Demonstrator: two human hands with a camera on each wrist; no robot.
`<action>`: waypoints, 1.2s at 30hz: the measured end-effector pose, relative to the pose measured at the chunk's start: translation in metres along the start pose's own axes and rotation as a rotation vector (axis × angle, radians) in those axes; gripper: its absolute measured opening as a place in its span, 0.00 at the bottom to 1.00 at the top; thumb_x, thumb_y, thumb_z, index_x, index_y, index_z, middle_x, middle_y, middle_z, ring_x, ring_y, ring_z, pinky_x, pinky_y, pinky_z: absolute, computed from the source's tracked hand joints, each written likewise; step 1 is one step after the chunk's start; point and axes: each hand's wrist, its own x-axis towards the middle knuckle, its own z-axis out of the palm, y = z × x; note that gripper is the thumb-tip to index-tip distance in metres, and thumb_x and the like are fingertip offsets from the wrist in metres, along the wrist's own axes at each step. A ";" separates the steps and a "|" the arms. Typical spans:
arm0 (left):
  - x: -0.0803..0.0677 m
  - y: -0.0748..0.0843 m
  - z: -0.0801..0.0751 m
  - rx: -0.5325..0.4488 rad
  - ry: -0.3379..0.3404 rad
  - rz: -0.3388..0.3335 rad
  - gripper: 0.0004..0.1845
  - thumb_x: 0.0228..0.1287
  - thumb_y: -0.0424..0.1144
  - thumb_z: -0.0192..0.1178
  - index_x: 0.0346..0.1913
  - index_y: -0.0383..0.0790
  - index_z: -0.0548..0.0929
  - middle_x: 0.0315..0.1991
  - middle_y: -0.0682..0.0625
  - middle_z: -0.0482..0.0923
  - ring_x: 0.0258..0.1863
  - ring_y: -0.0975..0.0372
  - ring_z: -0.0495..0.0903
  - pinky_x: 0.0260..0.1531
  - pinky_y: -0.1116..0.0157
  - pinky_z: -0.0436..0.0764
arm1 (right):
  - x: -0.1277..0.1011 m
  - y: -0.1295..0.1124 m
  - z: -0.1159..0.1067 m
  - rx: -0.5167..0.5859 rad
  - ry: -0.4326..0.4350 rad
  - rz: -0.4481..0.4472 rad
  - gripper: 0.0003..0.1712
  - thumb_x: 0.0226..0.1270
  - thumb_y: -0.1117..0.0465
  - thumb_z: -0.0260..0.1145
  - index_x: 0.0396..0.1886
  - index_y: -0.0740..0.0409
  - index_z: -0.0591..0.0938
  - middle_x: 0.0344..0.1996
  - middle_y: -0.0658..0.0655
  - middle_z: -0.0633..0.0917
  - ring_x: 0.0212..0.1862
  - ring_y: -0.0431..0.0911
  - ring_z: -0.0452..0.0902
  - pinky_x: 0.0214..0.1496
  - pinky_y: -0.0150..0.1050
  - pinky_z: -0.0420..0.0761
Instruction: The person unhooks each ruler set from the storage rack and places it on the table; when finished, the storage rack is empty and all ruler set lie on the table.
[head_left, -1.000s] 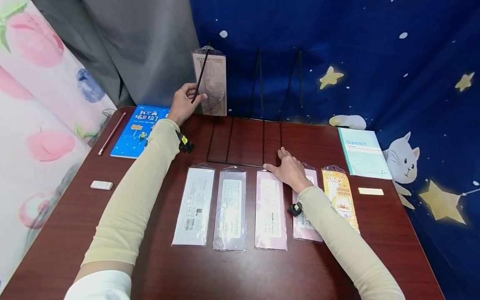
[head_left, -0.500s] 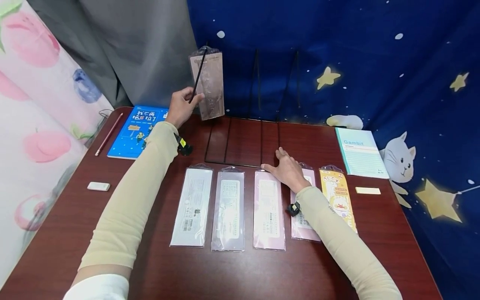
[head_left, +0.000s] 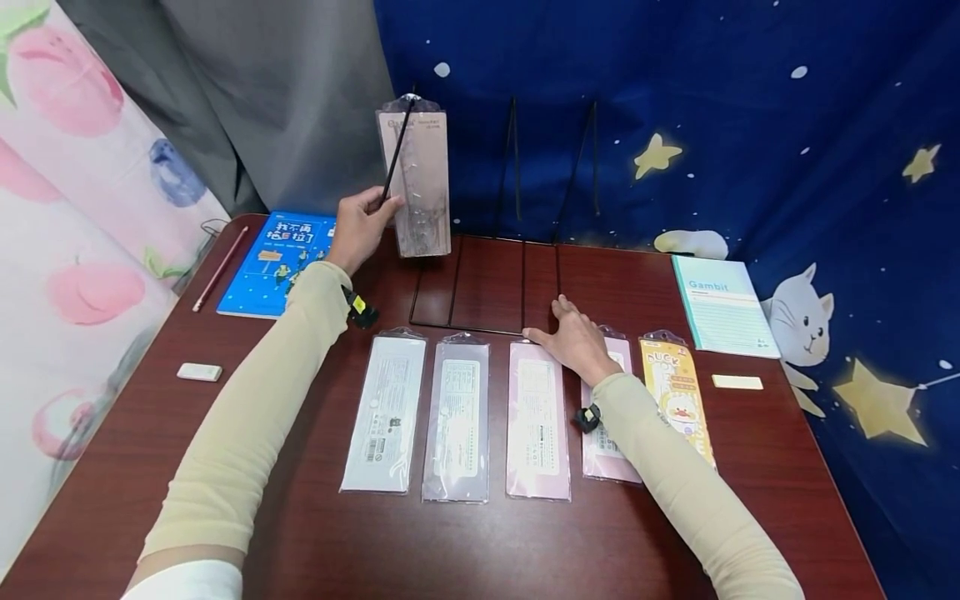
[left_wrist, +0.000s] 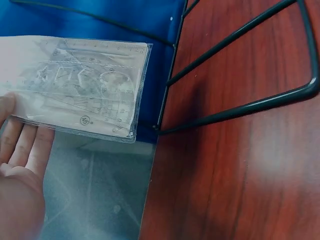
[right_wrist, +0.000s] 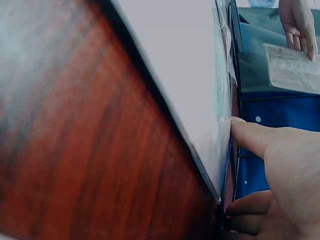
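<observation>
My left hand (head_left: 362, 227) holds a clear packaged ruler set (head_left: 415, 175) upright against the leftmost upright of a black wire rack (head_left: 486, 285) at the back of the table. In the left wrist view the packet (left_wrist: 82, 87) lies across my fingers (left_wrist: 25, 145) beside the rack's wires (left_wrist: 235, 75). My right hand (head_left: 576, 337) rests flat on the table, fingers spread, at the rack's front edge, over the top of a pink ruler packet (head_left: 609, 425). Three more packets lie in a row: white (head_left: 384, 412), clear (head_left: 458, 418) and pink (head_left: 537, 421).
A yellow duck packet (head_left: 677, 392) lies right of the row. A blue book (head_left: 281, 260) and a pencil (head_left: 219, 268) are at the back left, a teal notebook (head_left: 722, 305) at the back right. Erasers sit at the left (head_left: 199, 372) and the right (head_left: 737, 382).
My left hand has shifted the ruler packet slightly down and right along the rack's left upright. The right hand has stayed put.
</observation>
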 end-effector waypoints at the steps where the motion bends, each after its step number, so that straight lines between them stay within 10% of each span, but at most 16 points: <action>1: -0.002 0.000 0.000 -0.007 -0.003 -0.004 0.20 0.71 0.53 0.65 0.55 0.43 0.88 0.47 0.53 0.88 0.43 0.68 0.83 0.50 0.66 0.81 | 0.000 0.000 0.000 0.003 -0.001 0.001 0.55 0.69 0.34 0.67 0.82 0.61 0.58 0.84 0.60 0.53 0.80 0.68 0.56 0.80 0.65 0.57; 36: -0.068 0.000 -0.005 -0.079 -0.067 -0.087 0.26 0.71 0.58 0.62 0.59 0.42 0.85 0.54 0.47 0.88 0.52 0.68 0.88 0.59 0.64 0.83 | -0.001 0.000 0.002 0.021 -0.001 -0.010 0.54 0.71 0.35 0.66 0.82 0.63 0.60 0.84 0.62 0.53 0.81 0.66 0.55 0.80 0.64 0.57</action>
